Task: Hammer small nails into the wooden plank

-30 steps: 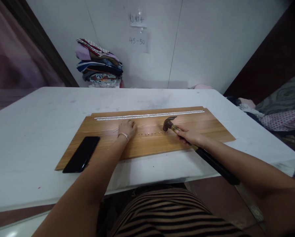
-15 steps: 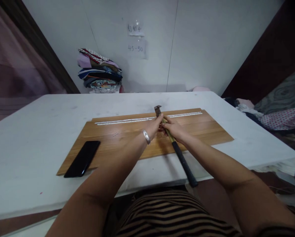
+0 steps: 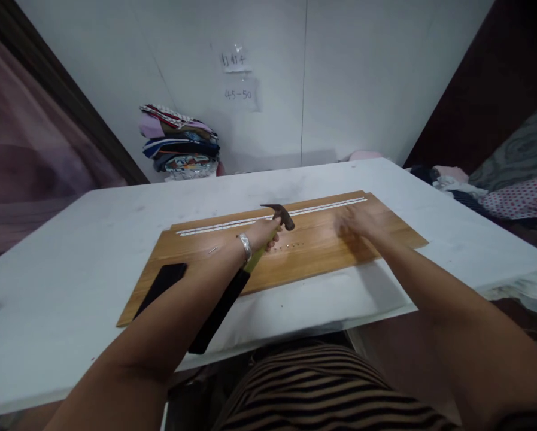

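My left hand (image 3: 264, 234) is wrapped round the neck of a claw hammer (image 3: 282, 215), just below its rusty head. The black grip of the hammer points down toward the table's front edge. Over the right part of the wooden board (image 3: 322, 260), my right hand (image 3: 351, 221) is smeared by motion, so its fingers cannot be made out. A row of several small nails (image 3: 290, 245) stands in the board near the left hand. One loose nail (image 3: 213, 249) lies farther left. Two white measuring strips (image 3: 322, 207) run along the board's far side.
A black phone (image 3: 164, 278) lies on the board's left end, partly behind my left forearm. The board rests on a white-covered table (image 3: 102, 251). Folded cloths (image 3: 181, 140) are stacked against the wall, and more fabric (image 3: 519, 197) lies beyond the table's right side.
The hammer has passed from my right hand to my left, and its head now points the other way. My right hand has moved off to the right.
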Demonstrator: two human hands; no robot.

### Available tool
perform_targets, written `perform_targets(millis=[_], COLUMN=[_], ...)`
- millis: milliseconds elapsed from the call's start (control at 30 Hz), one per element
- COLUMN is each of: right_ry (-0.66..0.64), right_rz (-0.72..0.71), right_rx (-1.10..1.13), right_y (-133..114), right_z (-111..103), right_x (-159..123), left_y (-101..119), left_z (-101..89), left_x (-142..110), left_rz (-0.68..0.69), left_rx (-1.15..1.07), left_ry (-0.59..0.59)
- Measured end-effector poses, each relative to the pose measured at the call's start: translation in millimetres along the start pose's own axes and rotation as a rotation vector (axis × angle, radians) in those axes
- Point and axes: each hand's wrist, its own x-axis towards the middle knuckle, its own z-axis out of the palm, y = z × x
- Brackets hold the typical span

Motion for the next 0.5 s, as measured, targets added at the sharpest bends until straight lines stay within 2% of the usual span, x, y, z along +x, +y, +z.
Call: perform_targets(millis=[33, 167, 300, 500], right_ry=[0.035, 0.059, 0.052, 0.080], right_rz=[0.050, 0.155, 0.193, 0.157], right_rx=[-0.114, -0.254, -0.327, -0.333], right_y=[11, 33, 41, 40], right_z=[3, 24, 36, 36], right_x=[0, -6, -7, -7], left_y=[-3, -9, -9, -12], left_z=[2.9, 12.0, 17.0, 21.9], left_x=[-1, -4, -6, 4], left_rz=[0.003, 0.026, 0.048, 0.081], left_rx=[0.066, 0.242, 0.324, 0.389], left_ry=[-0.003, -0.085, -0.114, -0.090])
